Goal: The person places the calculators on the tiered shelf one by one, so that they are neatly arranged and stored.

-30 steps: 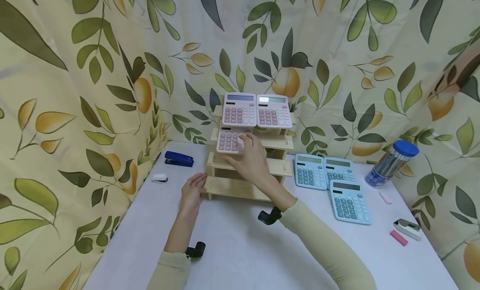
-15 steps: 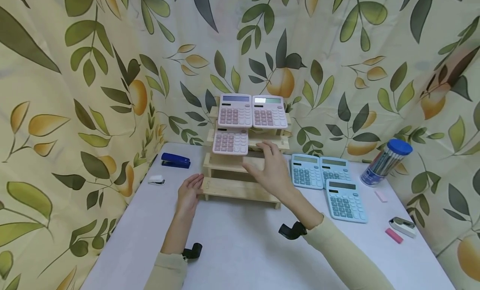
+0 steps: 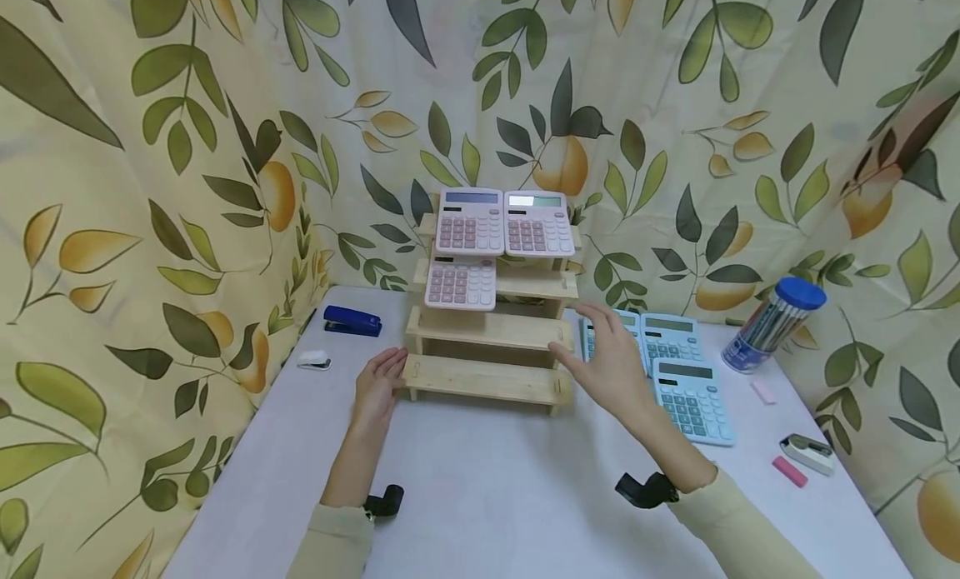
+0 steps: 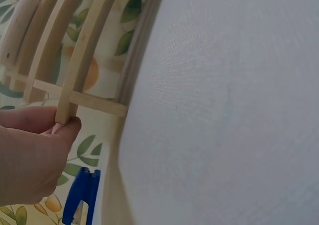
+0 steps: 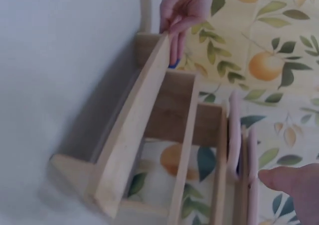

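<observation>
The stepped rack [image 3: 487,346] stands at the middle of the desk's [image 3: 480,496] back edge. Two calculators [image 3: 504,222] sit side by side on its top step, a third [image 3: 461,282] on the step below, toward the left. My left hand [image 3: 381,385] rests against the rack's lowest step at its left end. My right hand [image 3: 609,360] hovers off the rack's right end, over three more calculators [image 3: 675,371] lying on the desk. The staplers [image 3: 351,320] lie toward the back left corner, the pen tub [image 3: 772,325] toward the back right.

Place: a small curtained-off stationery display set-up
Signs: leaf-print curtain [image 3: 675,104], white table [image 3: 487,496], stepped wooden rack [image 3: 487,333], calculators [image 3: 468,221], stapler [image 3: 351,321]
</observation>
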`<state>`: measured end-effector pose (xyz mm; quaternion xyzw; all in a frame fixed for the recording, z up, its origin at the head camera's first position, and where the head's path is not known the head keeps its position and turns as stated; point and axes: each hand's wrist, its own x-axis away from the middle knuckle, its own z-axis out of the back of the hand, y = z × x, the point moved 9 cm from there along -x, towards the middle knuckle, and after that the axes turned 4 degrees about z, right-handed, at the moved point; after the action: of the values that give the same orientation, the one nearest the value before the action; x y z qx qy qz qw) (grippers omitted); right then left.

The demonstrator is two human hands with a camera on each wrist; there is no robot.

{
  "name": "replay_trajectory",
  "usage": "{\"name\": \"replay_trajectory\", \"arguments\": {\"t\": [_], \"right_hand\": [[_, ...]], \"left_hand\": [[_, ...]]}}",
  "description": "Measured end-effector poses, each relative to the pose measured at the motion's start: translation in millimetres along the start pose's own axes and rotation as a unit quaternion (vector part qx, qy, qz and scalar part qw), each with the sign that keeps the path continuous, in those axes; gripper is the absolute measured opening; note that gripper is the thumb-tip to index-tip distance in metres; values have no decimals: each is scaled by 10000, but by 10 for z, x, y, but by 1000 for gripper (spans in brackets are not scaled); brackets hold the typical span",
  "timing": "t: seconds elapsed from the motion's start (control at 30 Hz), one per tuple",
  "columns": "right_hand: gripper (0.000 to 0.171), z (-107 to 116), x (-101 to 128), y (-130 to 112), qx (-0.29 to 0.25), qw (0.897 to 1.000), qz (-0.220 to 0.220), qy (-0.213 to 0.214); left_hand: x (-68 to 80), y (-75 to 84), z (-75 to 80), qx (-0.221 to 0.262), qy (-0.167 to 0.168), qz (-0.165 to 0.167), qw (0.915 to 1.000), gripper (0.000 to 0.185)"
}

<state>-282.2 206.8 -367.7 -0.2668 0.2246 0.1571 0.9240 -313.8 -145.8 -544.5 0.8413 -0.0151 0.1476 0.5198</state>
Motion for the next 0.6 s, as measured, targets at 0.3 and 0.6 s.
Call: {"name": "replay_trajectory", "arguments": {"t": [0.3,0.6], "right_hand": [[77,147,321,548,534,9963,-644,-212],[85,302,569,930,707,9894,-1147,-545]], "left_hand": [[-10,6,13,-74,9,-38,10000,73],[-13,-18,30,-55,32,22,10000,72]]}}
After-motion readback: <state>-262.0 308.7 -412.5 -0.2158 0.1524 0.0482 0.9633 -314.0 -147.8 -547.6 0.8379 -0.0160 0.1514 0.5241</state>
